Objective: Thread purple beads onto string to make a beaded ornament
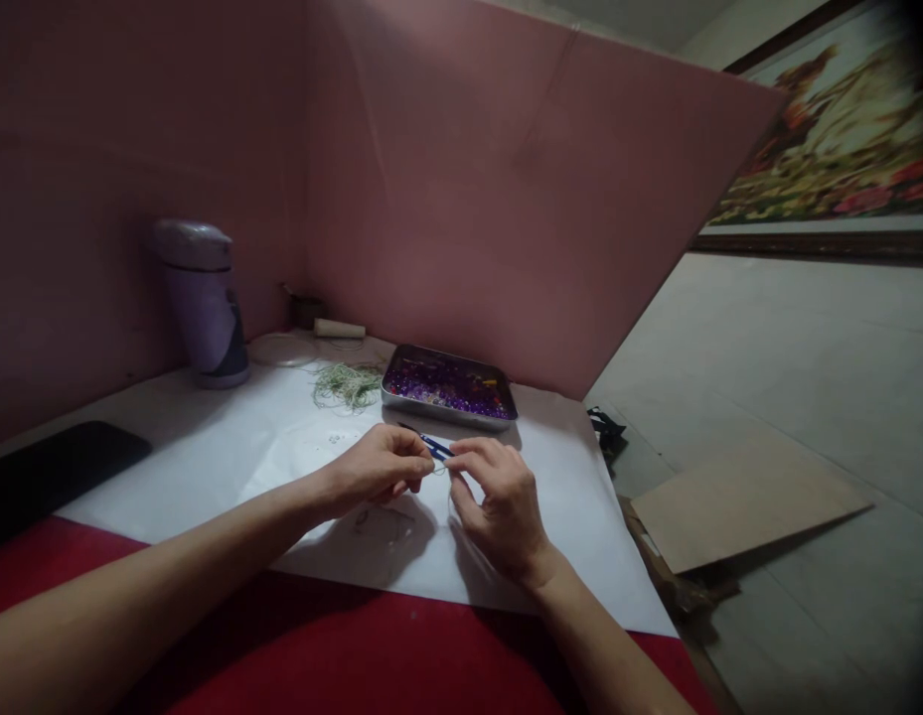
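Over the white paper [572,497], my left hand [386,462] is closed in a pinch, thumb against index finger, on the end of a thin cord [440,471]. The cord makes a small curve across to my right hand [498,497], whose fingers are bent close round it. Just beyond the fingertips lies a slim blue tool [435,447] with a dark tip, partly covered by my hands; its kind is unclear. Below my left hand, fine strands with small bits [390,526] rest on the paper in shadow.
A metal tray [450,412] of purple beads stands behind my hands, beside a tangle of pale green thread [348,385]. Farther left are a lilac bottle [208,308], a pale roll [340,329] and a black flat object [66,467]. Pink panels [491,199] border the back.
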The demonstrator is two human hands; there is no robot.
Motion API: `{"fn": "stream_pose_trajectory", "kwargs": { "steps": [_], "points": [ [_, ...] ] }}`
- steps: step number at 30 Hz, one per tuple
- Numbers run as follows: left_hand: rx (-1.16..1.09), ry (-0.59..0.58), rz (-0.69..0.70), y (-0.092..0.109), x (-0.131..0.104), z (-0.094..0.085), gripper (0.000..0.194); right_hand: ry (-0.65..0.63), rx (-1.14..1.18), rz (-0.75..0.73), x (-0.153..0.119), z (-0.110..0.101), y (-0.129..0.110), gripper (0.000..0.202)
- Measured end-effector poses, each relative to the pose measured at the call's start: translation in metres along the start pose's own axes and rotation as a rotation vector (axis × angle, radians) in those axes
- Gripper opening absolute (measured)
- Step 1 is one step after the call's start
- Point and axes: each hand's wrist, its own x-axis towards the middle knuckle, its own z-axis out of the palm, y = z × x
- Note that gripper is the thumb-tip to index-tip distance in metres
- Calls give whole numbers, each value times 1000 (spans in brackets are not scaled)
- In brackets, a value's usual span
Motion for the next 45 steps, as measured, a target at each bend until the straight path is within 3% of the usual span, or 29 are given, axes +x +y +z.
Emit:
{"fn": "stream_pose_trajectory", "kwargs": {
  "steps": [11, 17, 22, 26, 30, 36, 40, 45],
  "points": [
    [-24, -153, -42, 3, -5, -1, 22, 18, 12, 9, 1, 0, -2, 13],
    [-113, -227, -59, 4, -6, -1, 23, 22, 227, 134, 1, 4, 1, 13],
    [-263, -157, 53, 6, -6, -1, 20, -77, 459, 273, 1, 14, 6, 15],
    [-393, -179, 83, 8, -7, -3, 19, -112, 455, 354, -1, 20, 10, 14],
    [-449, -107, 48, 7, -6, -2, 15, -22, 382, 378, -1, 19, 8, 15],
    [-462, 24, 14, 0, -1, 1, 14, 86, 376, 288, -3, 8, -10, 18],
    [-511, 52, 3, 0, -2, 2, 13, -11, 401, 215, -7, 11, -18, 14],
    [-538, 29, -4, 4, -5, 3, 15, -201, 619, 400, -7, 21, -25, 6]
  ]
}}
